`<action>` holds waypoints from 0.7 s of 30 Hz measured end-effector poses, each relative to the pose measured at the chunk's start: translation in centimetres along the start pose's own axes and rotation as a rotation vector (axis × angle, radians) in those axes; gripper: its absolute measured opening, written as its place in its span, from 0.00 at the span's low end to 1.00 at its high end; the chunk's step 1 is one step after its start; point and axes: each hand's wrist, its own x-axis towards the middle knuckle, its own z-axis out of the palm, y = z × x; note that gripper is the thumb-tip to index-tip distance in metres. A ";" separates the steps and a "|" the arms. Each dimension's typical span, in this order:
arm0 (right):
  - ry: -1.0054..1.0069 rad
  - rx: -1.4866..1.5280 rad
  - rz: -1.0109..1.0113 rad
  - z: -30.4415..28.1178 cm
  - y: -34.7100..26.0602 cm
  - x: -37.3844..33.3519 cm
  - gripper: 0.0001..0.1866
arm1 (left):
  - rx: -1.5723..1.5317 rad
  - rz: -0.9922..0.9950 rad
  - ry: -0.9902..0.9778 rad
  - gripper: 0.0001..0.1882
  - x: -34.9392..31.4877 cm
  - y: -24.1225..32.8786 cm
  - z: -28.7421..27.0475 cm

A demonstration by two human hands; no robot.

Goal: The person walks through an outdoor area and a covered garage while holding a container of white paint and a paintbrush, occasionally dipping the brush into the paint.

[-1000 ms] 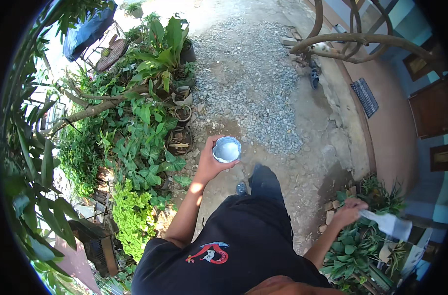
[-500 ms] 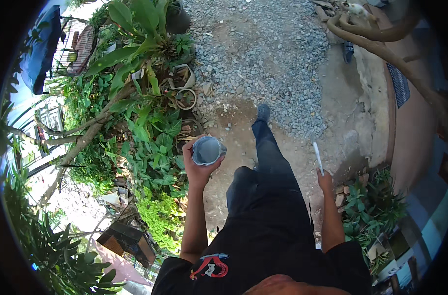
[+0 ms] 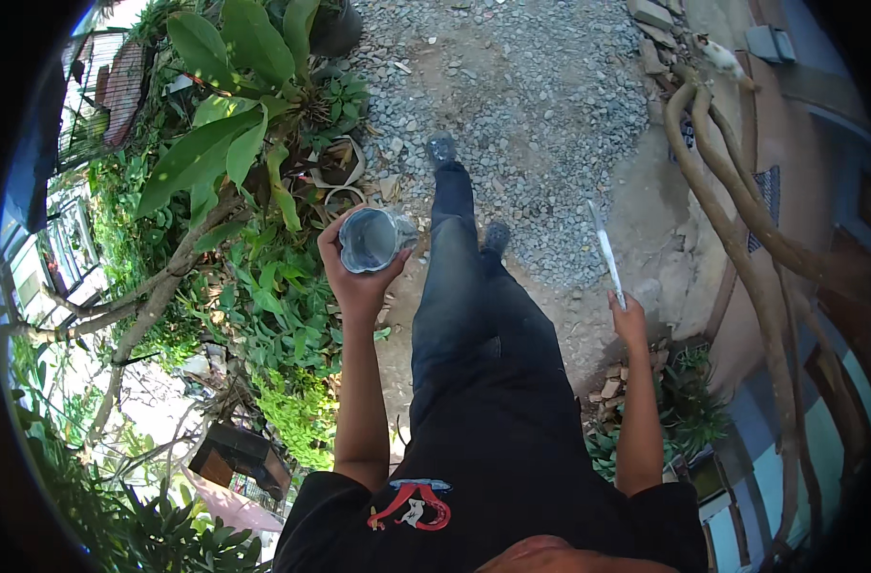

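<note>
My left hand (image 3: 357,289) is wrapped round a grey, open-topped container (image 3: 375,239) with a wavy rim, held out in front of my body. The inside of the container looks grey, and what it holds cannot be made out. On the other side, my right hand (image 3: 629,320) is closed on the lower end of a long, thin, whitish tool (image 3: 605,250). The tool points forward and up from my fist, over the ground. Its exact kind is not clear.
Grey gravel (image 3: 521,105) covers the path ahead. Leafy plants (image 3: 287,310) and a dark pot (image 3: 336,27) line the left. On the right, thick bare branches (image 3: 741,224) cross near a wall, and a white and brown cat (image 3: 720,57) is beyond them.
I have stepped forward along the path, my left leg now swung ahead. Both hands keep their holds. The cat and the branches on the right show more fully.
</note>
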 end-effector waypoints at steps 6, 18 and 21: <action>-0.030 -0.176 0.046 0.6 -1.5 3.2 0.24 | -0.093 0.026 -0.042 0.45 14.7 0.4 2.5; -0.059 0.170 0.320 -7.1 -23.9 13.6 0.28 | 0.026 0.121 -0.078 0.47 45.1 10.8 7.9; -0.018 0.085 0.165 -9.1 -24.2 20.0 0.28 | 0.038 0.109 -0.074 0.48 52.5 13.1 11.5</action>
